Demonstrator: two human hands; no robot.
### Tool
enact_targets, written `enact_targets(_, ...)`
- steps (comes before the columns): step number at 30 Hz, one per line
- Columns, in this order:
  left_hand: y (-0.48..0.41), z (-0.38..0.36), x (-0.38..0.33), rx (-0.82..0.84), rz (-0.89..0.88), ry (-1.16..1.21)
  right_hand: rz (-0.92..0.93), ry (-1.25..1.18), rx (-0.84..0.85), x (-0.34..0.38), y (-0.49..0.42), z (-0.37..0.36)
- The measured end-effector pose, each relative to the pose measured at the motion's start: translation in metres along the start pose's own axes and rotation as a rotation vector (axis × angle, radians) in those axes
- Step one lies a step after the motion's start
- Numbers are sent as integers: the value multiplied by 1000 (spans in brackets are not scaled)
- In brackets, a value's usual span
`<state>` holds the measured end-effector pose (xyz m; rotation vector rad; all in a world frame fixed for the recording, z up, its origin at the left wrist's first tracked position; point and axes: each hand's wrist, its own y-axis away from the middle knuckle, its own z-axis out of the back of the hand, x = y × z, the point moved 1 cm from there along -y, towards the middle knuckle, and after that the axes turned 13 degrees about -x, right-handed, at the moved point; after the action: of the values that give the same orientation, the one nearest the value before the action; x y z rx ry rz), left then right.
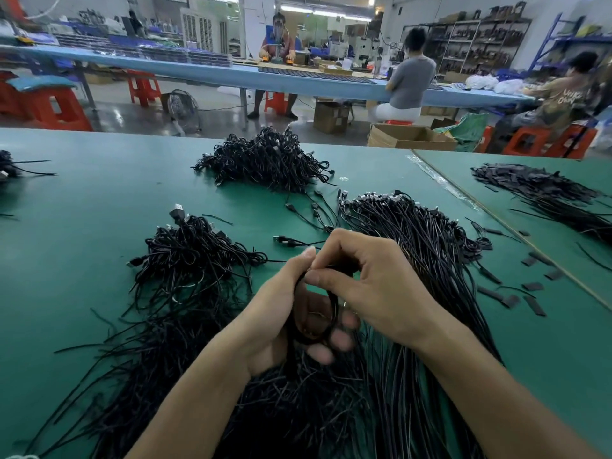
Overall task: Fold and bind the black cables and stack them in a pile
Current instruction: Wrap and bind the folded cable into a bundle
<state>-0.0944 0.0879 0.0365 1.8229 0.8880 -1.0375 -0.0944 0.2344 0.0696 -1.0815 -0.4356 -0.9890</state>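
Observation:
My left hand [284, 313] grips a folded black cable loop [331, 313] above the green table [82, 200], fingers curled under it. My right hand [374, 283] pinches the top of the same loop between thumb and forefinger, right against my left thumb. One end of that cable, with a plug [281, 240], trails off toward the far side. A pile of bound cables [265, 160] lies at the back. A smaller bundle heap [192, 253] sits to the left. Loose straight cables [424, 246] fan out at the right and under my arms.
Black tie strips [516, 293] are scattered at the right, with a larger heap of them [546, 193] on the adjoining table. Past the table's far edge are cardboard boxes [407, 135], red stools, a floor fan and seated people at a blue bench.

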Motion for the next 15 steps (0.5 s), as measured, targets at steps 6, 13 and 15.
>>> enact_targets(6,-8,16,-1,-319,-234,-81,-190,-93,-172,-26,-5,-7)
enact_targets(13,-9,24,-9,-472,-340,94,-162,621,454,-74,22,-35)
enact_targets(15,-10,26,-11,-496,-333,138,-33,751,514,-76,22,-41)
